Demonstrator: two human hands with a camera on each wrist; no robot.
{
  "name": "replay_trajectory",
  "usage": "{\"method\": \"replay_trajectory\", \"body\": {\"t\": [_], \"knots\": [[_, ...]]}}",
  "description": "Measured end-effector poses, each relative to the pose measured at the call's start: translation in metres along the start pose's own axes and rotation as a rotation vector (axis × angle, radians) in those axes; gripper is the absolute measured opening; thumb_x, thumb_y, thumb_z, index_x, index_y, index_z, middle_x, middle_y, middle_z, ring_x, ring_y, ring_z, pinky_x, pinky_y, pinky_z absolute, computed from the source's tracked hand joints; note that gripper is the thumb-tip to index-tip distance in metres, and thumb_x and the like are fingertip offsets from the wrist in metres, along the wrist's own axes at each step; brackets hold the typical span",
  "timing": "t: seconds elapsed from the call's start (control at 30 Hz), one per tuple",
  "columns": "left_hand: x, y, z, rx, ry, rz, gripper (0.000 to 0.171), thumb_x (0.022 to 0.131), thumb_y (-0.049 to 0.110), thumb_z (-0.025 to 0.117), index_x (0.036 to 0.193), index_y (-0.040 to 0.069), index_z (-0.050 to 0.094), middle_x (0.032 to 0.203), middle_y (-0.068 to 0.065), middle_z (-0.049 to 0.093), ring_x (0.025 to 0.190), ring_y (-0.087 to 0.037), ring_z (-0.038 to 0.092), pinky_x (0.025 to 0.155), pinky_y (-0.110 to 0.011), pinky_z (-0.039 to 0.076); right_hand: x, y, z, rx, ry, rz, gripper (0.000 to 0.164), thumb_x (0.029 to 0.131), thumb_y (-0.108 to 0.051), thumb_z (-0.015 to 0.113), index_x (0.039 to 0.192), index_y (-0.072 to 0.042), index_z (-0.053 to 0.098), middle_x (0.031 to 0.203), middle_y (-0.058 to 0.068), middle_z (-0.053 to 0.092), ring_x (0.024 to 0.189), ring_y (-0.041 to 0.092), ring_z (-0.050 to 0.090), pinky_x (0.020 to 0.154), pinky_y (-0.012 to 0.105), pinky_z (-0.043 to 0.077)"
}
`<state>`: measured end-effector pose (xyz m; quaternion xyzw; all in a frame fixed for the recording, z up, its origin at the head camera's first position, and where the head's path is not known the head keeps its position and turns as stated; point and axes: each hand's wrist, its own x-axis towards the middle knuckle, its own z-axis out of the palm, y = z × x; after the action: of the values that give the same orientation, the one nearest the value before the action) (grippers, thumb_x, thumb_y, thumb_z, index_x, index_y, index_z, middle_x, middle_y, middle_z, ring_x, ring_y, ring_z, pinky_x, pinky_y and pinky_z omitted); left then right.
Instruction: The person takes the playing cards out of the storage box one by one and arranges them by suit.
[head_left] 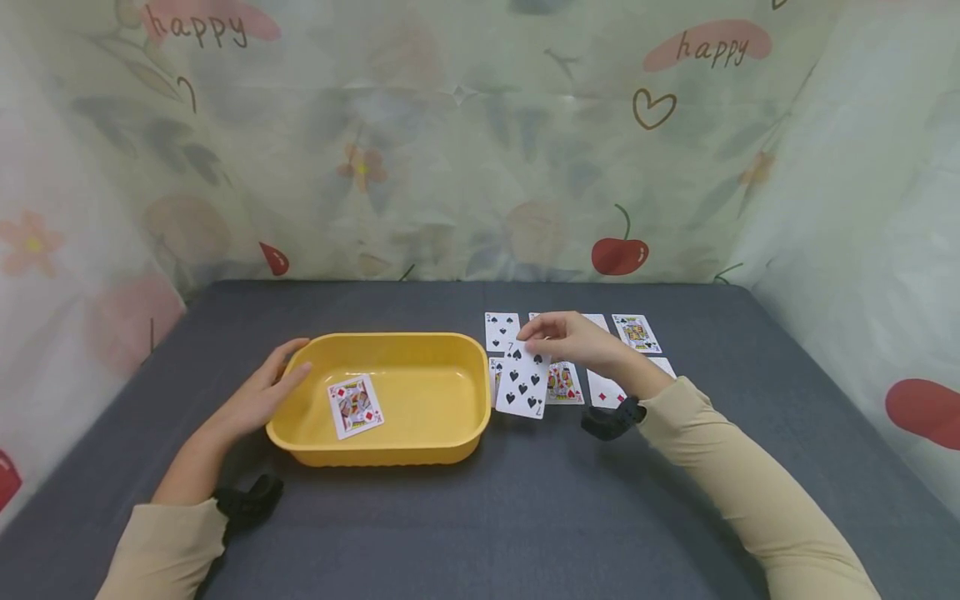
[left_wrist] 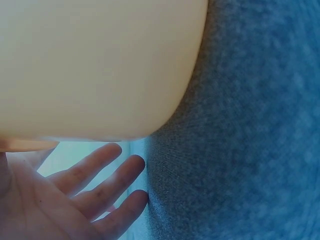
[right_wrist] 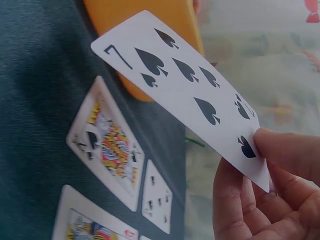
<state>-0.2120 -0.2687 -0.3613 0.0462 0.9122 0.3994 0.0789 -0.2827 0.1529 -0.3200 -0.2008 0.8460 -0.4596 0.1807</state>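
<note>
My right hand (head_left: 577,337) pinches the seven of spades (head_left: 522,383) by its top edge, thumb on the face and fingers behind. In the right wrist view the card (right_wrist: 185,85) slants up, held over other face-up cards. My left hand (head_left: 255,396) rests at the left end of a yellow plastic tub (head_left: 390,457), thumb over the rim. Seen from the left wrist, its fingers (left_wrist: 107,195) are spread and nearly straight outside the wall. A face card with red diamonds (head_left: 355,406) lies inside the tub.
Right of the tub, face-up cards lie in two rows on the dark cloth (head_left: 465,533). They include a five of spades (head_left: 501,332), a red face card (head_left: 564,383), a diamonds card (head_left: 603,390) and a black face card (head_left: 637,333). A patterned curtain (head_left: 450,208) stands behind.
</note>
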Motion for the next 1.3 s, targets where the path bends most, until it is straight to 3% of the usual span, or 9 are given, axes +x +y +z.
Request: {"method": "replay_trajectory", "body": {"t": [0.23, 0.53, 0.67, 0.83, 1.3], "knots": [[0.000, 0.000, 0.000, 0.001, 0.002, 0.008, 0.068, 0.099, 0.047, 0.032, 0.149, 0.008, 0.007, 0.147, -0.032, 0.021, 0.126, -0.043, 0.036, 0.100, -0.058, 0.035, -0.002, 0.011, 0.013, -0.015, -0.050, 0.008, 0.026, 0.089, -0.017, 0.061, 0.111, -0.003, 0.062, 0.093, 0.000, 0.066, 0.079, 0.011, 0.053, 0.075, 0.033, 0.048], [0.000, 0.000, 0.000, -0.003, 0.003, 0.009, 0.069, 0.099, 0.047, 0.033, 0.149, 0.008, 0.007, 0.147, -0.031, 0.021, 0.125, -0.043, 0.036, 0.100, -0.057, 0.035, -0.001, 0.025, 0.031, -0.021, -0.124, 0.000, 0.023, 0.088, -0.014, 0.063, 0.109, -0.003, 0.064, 0.100, 0.007, 0.070, 0.077, 0.008, 0.055, 0.072, 0.024, 0.047], [0.000, 0.000, 0.000, -0.008, 0.001, 0.008, 0.069, 0.099, 0.047, 0.033, 0.149, 0.008, 0.007, 0.148, -0.031, 0.019, 0.127, -0.044, 0.033, 0.101, -0.059, 0.032, 0.000, 0.027, 0.038, -0.065, -0.129, -0.028, 0.022, 0.086, -0.011, 0.064, 0.106, 0.000, 0.064, 0.099, 0.011, 0.070, 0.074, 0.006, 0.055, 0.067, 0.023, 0.045], [0.000, -0.001, 0.000, -0.011, 0.001, 0.013, 0.069, 0.099, 0.047, 0.033, 0.149, 0.008, 0.007, 0.148, -0.031, 0.019, 0.128, -0.044, 0.032, 0.102, -0.060, 0.031, -0.001, 0.029, 0.044, -0.135, -0.143, -0.023, 0.019, 0.086, -0.012, 0.066, 0.102, -0.003, 0.065, 0.091, 0.010, 0.071, 0.073, 0.008, 0.056, 0.067, 0.023, 0.044], [-0.001, 0.000, 0.000, -0.015, -0.002, 0.006, 0.069, 0.099, 0.047, 0.033, 0.150, 0.009, 0.006, 0.148, -0.031, 0.018, 0.129, -0.044, 0.032, 0.103, -0.061, 0.029, -0.005, 0.029, 0.052, -0.179, -0.148, -0.047, 0.017, 0.085, -0.013, 0.066, 0.100, -0.005, 0.065, 0.089, 0.007, 0.069, 0.077, 0.009, 0.059, 0.073, 0.024, 0.047]]}}
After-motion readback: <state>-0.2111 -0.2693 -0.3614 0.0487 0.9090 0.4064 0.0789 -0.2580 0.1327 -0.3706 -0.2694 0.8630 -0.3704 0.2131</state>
